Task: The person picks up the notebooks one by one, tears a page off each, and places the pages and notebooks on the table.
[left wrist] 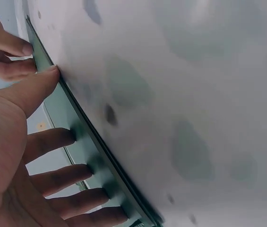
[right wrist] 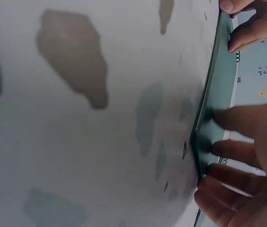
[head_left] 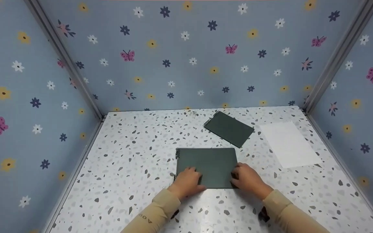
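Steadying the larger, dark-green, rectangular spiral-bound notebook calls for light, even pressure: left grip at eight o'clock, right grip near four, both loosely spread.

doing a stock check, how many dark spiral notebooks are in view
2: a larger notebook touched by the left hand and right hand, and a smaller notebook behind it, angled, toward the right. Another could be hidden beneath either one.
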`<state>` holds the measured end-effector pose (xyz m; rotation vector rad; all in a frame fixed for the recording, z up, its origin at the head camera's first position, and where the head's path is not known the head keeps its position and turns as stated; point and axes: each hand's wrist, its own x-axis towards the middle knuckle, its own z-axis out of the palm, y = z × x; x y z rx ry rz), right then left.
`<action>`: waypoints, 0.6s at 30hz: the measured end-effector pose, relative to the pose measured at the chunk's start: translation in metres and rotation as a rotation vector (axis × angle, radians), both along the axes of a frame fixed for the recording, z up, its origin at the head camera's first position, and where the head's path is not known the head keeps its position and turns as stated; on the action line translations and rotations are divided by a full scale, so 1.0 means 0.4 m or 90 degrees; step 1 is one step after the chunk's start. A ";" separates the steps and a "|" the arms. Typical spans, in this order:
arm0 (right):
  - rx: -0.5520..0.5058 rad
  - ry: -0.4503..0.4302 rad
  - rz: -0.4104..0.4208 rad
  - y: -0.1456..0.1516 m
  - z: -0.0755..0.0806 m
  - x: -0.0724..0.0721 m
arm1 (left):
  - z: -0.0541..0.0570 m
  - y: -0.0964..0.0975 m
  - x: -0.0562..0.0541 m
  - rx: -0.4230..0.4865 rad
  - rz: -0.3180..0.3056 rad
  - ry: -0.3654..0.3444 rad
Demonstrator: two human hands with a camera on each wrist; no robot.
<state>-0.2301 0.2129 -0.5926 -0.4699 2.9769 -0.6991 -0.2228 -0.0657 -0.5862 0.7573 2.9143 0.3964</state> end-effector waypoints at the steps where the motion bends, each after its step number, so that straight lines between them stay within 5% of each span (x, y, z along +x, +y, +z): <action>1: 0.004 -0.003 0.019 -0.001 -0.001 0.005 | -0.001 -0.009 -0.001 -0.002 0.002 -0.002; 10: 0.026 0.013 0.157 -0.056 -0.008 0.016 | -0.008 -0.120 -0.007 0.013 0.007 -0.020; 18: 0.060 0.058 0.203 -0.196 -0.013 -0.001 | -0.001 -0.253 -0.002 0.070 0.084 -0.096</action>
